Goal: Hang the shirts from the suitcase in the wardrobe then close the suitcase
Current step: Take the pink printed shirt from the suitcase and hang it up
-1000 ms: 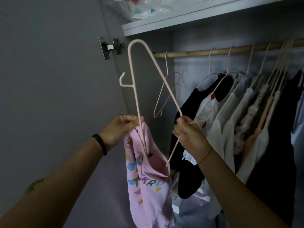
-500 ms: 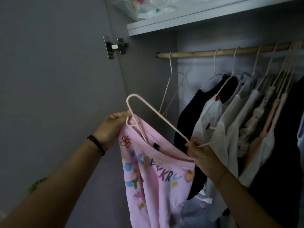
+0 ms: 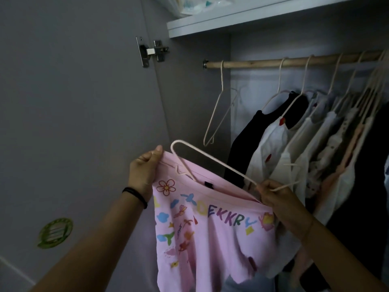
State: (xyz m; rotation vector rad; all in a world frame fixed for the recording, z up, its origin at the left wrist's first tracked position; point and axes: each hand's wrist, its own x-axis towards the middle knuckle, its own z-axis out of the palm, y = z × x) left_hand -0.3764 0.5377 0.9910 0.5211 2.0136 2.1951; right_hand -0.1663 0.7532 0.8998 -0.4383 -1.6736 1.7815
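Observation:
A pink shirt (image 3: pixel 210 239) with colourful letters and drawings hangs in front of me. My left hand (image 3: pixel 145 169) grips its neckline at the upper left. A thin cream hanger (image 3: pixel 212 163) lies tilted, one arm pushed down inside the neck opening. My right hand (image 3: pixel 273 199) holds the hanger near its hook together with the shirt's right edge. The wooden wardrobe rail (image 3: pixel 294 61) runs above. The suitcase is out of view.
An empty hanger (image 3: pixel 219 114) hangs at the rail's left end. Several dark and white garments (image 3: pixel 294 144) hang to the right. The open wardrobe door (image 3: pixel 73 123) with its hinge (image 3: pixel 151 51) stands on the left. A shelf (image 3: pixel 252 15) with bagged items is above.
The hanger came down from upright to a low tilt and slid into the shirt's neck. The shirt spread wider between my hands, which moved apart.

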